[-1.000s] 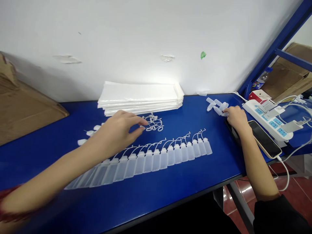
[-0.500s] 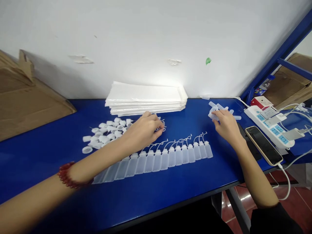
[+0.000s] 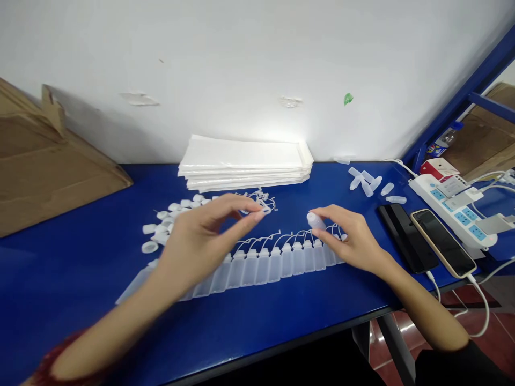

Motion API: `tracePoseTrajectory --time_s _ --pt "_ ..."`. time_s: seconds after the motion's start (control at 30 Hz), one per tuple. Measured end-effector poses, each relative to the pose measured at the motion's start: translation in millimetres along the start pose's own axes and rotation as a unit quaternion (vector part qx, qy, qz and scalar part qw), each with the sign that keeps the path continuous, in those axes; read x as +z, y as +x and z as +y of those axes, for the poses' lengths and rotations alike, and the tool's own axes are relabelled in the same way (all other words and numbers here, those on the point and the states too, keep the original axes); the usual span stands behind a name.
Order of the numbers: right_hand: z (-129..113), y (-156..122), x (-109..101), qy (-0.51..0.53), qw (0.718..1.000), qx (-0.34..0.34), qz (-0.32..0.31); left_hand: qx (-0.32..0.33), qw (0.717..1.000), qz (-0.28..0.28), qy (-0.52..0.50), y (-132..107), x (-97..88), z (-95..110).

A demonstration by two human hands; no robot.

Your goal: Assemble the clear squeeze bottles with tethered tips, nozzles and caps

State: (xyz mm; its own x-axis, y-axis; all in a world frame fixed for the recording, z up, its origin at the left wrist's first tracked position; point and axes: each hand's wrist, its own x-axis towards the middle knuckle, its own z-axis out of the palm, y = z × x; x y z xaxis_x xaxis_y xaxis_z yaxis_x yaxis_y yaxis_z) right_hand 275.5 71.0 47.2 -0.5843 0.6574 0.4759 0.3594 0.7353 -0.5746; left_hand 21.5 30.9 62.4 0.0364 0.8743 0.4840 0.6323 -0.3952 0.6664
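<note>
On the blue desk point(image 3: 257, 327): left hand point(image 3: 203, 233), finger and thumb pinching a white ring point(image 3: 265, 210) beside the tangle point(image 3: 270, 201); right hand point(image 3: 351, 236), fingertips gripping a bottle point(image 3: 316, 221) over the row point(image 3: 262, 268), contact unclear. A wrist passing low could be knocking the row crooked; interlocked straps could be dragging others along. Materials showing: frosted, blunt-shouldered plastic bottles; wiry, curling straps; stubby white caps point(image 3: 161, 238); glossy flat packs point(image 3: 245, 156) behind.

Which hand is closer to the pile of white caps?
Left. The left hand is just right of the white caps, partly hiding them; the right hand is much farther right.
</note>
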Motion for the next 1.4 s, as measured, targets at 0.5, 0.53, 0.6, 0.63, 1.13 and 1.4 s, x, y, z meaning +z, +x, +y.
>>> tracePoseTrajectory --time_s 0.5,0.53,0.6,0.63,1.13,1.4 --pt "-13.6 -7.0 20.6 0.039 0.995 -0.071 -0.054 0.126 0.992 -0.006 0.000 -35.6 23.0 17.0" --pt "-13.6 -7.4 20.8 0.038 0.995 -0.072 -0.055 0.133 0.991 -0.003 0.005 -36.5 24.0 17.1" --pt "-13.9 -8.4 21.1 0.040 0.995 -0.070 -0.060 0.153 0.988 0.004 0.020 -38.6 26.3 17.3" --pt "-14.2 -8.8 21.1 0.043 0.995 -0.068 -0.065 0.164 0.986 0.007 0.027 -39.6 27.5 17.4" --pt "-18.5 -9.5 22.5 0.124 0.991 0.013 -0.057 0.209 0.977 0.005 0.043 -44.8 34.4 19.8" --pt "-23.1 -3.8 14.4 0.350 0.918 0.156 -0.106 0.128 0.992 0.011 0.006 -45.5 30.2 21.6"
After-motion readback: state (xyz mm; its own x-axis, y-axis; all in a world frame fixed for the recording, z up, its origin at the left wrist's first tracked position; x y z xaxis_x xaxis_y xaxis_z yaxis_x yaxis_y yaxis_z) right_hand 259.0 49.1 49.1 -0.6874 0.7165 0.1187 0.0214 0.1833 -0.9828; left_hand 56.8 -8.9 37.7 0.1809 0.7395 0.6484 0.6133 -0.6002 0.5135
